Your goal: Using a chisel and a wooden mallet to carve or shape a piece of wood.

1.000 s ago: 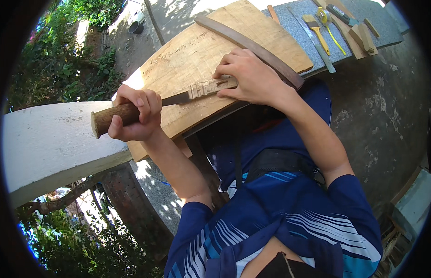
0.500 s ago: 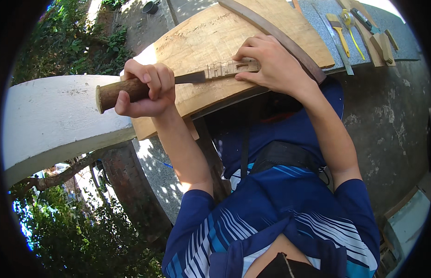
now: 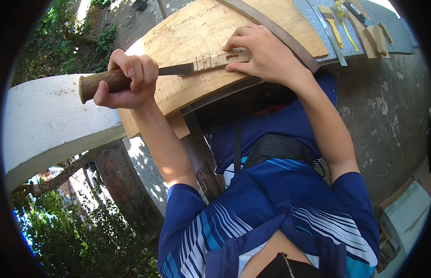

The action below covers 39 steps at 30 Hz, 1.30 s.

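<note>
My left hand point(image 3: 130, 81) grips the round wooden handle point(image 3: 100, 85) of a chisel, whose flat dark blade point(image 3: 177, 70) points right and meets or nearly meets the left end of a narrow carved wood strip point(image 3: 206, 62) with notched slots. My right hand point(image 3: 266, 58) is closed over the strip's right part, thumb on the near side and fingers curled over the far side. The strip lies on a wide pale wooden board point(image 3: 183, 34). A dark curved wood batten point(image 3: 271, 25) lies along the board's right side, just beyond my right hand.
A grey speckled slab point(image 3: 396, 37) holds a steel ruler point(image 3: 340, 58), yellow-handled brush point(image 3: 335, 30), yellow tape measure point(image 3: 347, 28), dark-and-teal tool point(image 3: 356, 14) and wood blocks point(image 3: 377, 39). A white ledge point(image 3: 49, 116) runs left; plants point(image 3: 53, 46) and a dark bucket point(image 3: 139, 4) lie beyond.
Over the last second the view has shifted, and the bench sits higher in the picture. My left hand still holds the chisel at the strip's left end; my right hand stays on the strip.
</note>
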### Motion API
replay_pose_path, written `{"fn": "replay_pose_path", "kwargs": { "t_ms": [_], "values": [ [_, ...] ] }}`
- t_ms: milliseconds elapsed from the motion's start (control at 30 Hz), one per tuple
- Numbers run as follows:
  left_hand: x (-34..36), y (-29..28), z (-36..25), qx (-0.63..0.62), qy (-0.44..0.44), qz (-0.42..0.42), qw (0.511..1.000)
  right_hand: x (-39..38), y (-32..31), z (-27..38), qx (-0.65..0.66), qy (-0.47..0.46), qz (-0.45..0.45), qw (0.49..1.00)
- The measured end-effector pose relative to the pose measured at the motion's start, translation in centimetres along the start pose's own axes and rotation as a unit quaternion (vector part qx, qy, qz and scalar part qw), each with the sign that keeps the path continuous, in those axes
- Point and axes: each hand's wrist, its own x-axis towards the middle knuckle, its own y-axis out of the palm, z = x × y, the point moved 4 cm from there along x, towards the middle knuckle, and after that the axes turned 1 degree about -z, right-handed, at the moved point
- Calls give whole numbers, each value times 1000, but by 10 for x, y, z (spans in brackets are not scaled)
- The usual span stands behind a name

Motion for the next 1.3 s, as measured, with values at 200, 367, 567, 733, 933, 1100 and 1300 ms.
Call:
{"fn": "replay_pose_path", "kwargs": {
  "t_ms": [200, 367, 567, 733, 933, 1100, 1300],
  "values": [
    [-4, 5, -1, 11, 10, -25, 1000, 1, 0, 0, 1, 11, 9, 1000],
    [-8, 1, -2, 13, 21, -29, 999, 0, 0, -1, -2, 3, 3, 1000],
    [1, -5, -2, 0, -4, 24, 1000, 0, 0, -1, 3, 2, 5, 1000],
    [4, -6, -3, -4, -9, 20, 1000, 0, 0, 0, 2, 3, 7, 1000],
    [-7, 6, 0, 47, 37, -12, 998, 0, 1, -1, 8, 10, 16, 1000],
    [-4, 8, 3, 37, 16, 26, 999, 2, 0, -1, -15, -24, -19, 999],
    [7, -2, 0, -5, -23, 43, 999, 5, -12, 10, 43, -8, 23, 999]
  ]
}}
